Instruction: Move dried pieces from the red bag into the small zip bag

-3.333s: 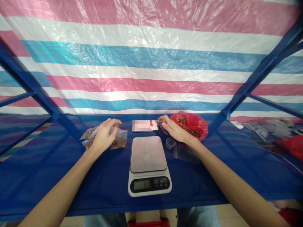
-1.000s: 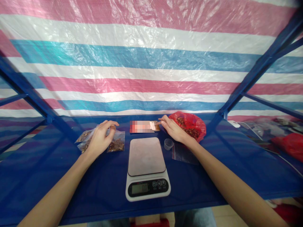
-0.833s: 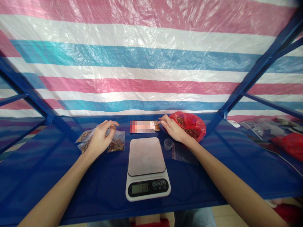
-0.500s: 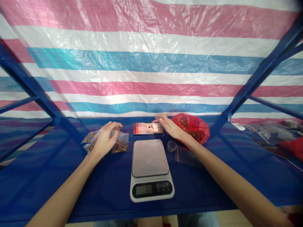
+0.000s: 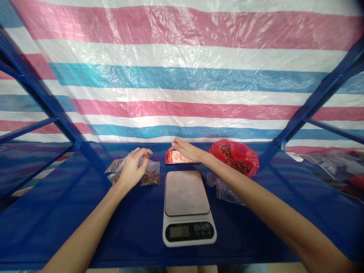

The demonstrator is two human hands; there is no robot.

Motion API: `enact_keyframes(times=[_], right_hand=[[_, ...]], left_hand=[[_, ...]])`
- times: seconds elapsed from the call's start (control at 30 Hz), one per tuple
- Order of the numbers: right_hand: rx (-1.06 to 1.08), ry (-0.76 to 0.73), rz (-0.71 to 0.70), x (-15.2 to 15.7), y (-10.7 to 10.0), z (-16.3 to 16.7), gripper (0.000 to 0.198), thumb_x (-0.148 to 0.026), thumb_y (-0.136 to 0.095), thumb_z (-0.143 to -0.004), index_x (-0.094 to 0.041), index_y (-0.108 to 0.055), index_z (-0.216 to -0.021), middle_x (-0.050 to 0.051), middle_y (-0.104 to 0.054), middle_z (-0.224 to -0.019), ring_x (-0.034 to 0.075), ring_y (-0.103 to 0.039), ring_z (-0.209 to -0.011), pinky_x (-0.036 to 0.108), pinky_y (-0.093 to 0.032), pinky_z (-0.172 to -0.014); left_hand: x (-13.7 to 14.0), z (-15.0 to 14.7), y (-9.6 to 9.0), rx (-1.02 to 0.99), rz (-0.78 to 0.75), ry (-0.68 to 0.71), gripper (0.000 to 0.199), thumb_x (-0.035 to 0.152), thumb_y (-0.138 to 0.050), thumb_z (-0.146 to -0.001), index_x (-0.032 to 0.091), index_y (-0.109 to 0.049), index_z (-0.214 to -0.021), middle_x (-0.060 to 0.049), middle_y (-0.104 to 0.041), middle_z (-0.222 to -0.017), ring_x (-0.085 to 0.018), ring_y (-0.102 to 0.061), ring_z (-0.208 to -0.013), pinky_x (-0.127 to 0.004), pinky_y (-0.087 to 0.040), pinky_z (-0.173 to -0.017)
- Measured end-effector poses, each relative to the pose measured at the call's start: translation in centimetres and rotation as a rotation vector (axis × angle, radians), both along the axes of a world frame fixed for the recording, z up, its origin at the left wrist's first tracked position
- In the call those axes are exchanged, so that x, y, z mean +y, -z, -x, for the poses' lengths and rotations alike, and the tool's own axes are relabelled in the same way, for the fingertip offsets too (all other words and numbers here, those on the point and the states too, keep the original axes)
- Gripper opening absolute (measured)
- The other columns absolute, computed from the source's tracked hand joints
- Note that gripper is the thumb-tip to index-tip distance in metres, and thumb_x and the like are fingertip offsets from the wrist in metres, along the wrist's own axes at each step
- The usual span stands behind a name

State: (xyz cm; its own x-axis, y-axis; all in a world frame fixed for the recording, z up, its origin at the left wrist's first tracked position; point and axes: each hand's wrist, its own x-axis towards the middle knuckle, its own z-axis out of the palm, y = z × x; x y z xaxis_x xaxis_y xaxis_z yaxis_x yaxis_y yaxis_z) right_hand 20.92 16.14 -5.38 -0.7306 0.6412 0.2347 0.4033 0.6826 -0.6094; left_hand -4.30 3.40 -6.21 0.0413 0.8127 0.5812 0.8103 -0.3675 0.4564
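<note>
The right hand (image 5: 187, 149) has moved leftward over the phone (image 5: 174, 157), which lies just beyond the scale (image 5: 187, 193), long axis crosswise. That nearer hand hovers or rests, fingers extended, ungripping; the left hand (image 5: 133, 167), left of the scale, curls over bags (image 5: 150, 177), grip unclear.

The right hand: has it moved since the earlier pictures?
Yes, the right hand moved left: first beside the phone's right end, it is now over the phone, beyond the scale.
</note>
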Motion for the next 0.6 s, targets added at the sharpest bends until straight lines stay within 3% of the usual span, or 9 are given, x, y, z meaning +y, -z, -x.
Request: enact_keyframes(times=[0.23,0.33,0.5,0.6], right_hand=[[-0.046,-0.023,0.075,0.4,0.5,0.6,0.054,-0.069,-0.028,-0.107,-0.024,-0.057,-0.114,0.012,-0.075,-0.112,0.029,-0.071,-0.103,0.051,-0.055,-0.097],[0.056,-0.053,0.100,0.2,-0.1,0.1,0.048,-0.066,-0.030,-0.108,-0.026,-0.056,-0.111,0.010,-0.075,-0.119,0.028,-0.069,-0.116,0.049,-0.052,-0.104],[0.155,0.019,0.061,-1.5,-1.8,-3.8,0.046,-0.063,-0.030,-0.109,-0.027,-0.058,-0.113,0.008,-0.074,-0.125,0.028,-0.065,-0.126,0.050,-0.043,-0.115],[0.144,0.141,0.001,-2.9,-1.4,-7.0,0.045,-0.061,-0.029,-0.110,-0.027,-0.059,-0.114,0.009,-0.075,-0.124,0.029,-0.065,-0.125,0.051,-0.042,-0.116]], left_hand=[[-0.1,0.0,-0.2,0.005,0.002,-0.007,0.028,0.025,-0.044,-0.099,0.020,-0.071,-0.102,-0.004,-0.074,-0.093,-0.023,-0.067,-0.092,-0.037,-0.051,-0.088],[0.0,0.2,-0.1,0.005,-0.002,-0.009,0.028,0.024,-0.044,-0.098,0.020,-0.071,-0.103,-0.004,-0.075,-0.095,-0.023,-0.067,-0.093,-0.037,-0.051,-0.089],[0.0,0.4,0.0,0.011,-0.012,-0.006,0.028,0.024,-0.044,-0.099,0.020,-0.071,-0.104,-0.005,-0.074,-0.095,-0.023,-0.067,-0.093,-0.037,-0.051,-0.090],[-0.1,0.2,-0.1,0.011,-0.003,-0.005,0.028,0.026,-0.044,-0.100,0.020,-0.072,-0.104,-0.005,-0.074,-0.095,-0.023,-0.067,-0.094,-0.037,-0.051,-0.089]])
